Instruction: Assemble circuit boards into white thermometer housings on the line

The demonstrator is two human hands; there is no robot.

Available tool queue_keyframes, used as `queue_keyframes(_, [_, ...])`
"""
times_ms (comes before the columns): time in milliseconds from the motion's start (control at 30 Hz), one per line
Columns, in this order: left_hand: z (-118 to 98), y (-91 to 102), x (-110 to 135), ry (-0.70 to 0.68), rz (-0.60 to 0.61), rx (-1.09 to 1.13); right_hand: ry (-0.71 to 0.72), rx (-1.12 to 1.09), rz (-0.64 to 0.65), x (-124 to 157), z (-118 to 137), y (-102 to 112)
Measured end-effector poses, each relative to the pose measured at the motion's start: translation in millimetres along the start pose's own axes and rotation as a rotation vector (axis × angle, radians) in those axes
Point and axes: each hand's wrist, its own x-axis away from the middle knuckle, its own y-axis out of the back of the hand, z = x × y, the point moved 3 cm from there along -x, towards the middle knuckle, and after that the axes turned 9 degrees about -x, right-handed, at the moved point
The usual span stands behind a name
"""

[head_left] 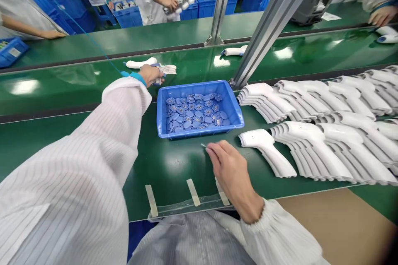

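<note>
Stretched out over the green conveyor belt, my left hand has its fingers closed on a white-and-blue housing, partly hidden by the hand. A white gun-shaped housing lies just beyond that hand. My right hand hovers over the green bench, thumb and fingertips pinched on a thin, pale, stick-like piece too small to identify. Between the hands stands a blue bin with many small blue plastic parts in it. Nested white gun-shaped shells lie in rows to the right.
A slanted metal post rises behind the bin, with a second post farther back. Another housing lies on the belt. Tape strips mark the bench's front edge. Across the belt, several people in white coats work near blue crates.
</note>
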Motion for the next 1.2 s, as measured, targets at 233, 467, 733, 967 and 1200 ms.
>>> queue_keyframes(233, [14.5,115.1,118.5,0.193,0.084,0.381,0.055,0.187,-0.006,4.8,10.9,-2.4])
queue_keyframes(467, [-10.0,121.4,299.5,0.011,0.430,0.490,-0.070,-0.297,-0.169,10.6,69.3,38.3])
queue_keyframes(733, [-23.5,88.9,350.9,-0.019,0.519,0.339,0.092,-0.250,0.241,7.4,123.6,8.6])
queue_keyframes(967, [-14.3,72.3,349.0,0.190,0.424,0.328,0.089,-0.095,-0.011,8.0,108.3,46.0])
queue_keyframes(1200, [-12.9,51.2,348.4,0.334,0.589,0.783,-0.101,0.387,-0.059,31.8,-3.8,28.8])
